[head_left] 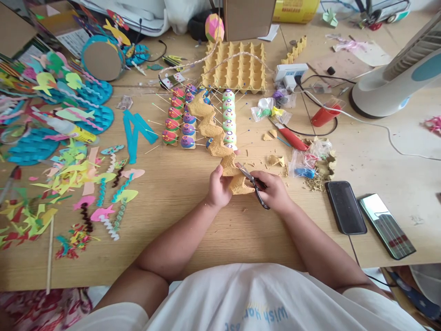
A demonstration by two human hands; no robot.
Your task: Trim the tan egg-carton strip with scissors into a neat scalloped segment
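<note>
My left hand (217,187) grips the near end of an egg-carton strip (212,133); my right hand (274,191) is closed on scissors (254,185), blades at the strip. Painted carton cups (182,122) crowd behind it, cardboard scraps (277,160) right, two phones (368,215) beyond. Strip is tan, bumpy, mid-table (193,230).

Left hand (217,189) gripping a strip of egg carton (212,131), right hand (274,191) working scissors (253,184) into its near end; painted egg cups (188,124) behind, two phones (370,216) at right.
</note>
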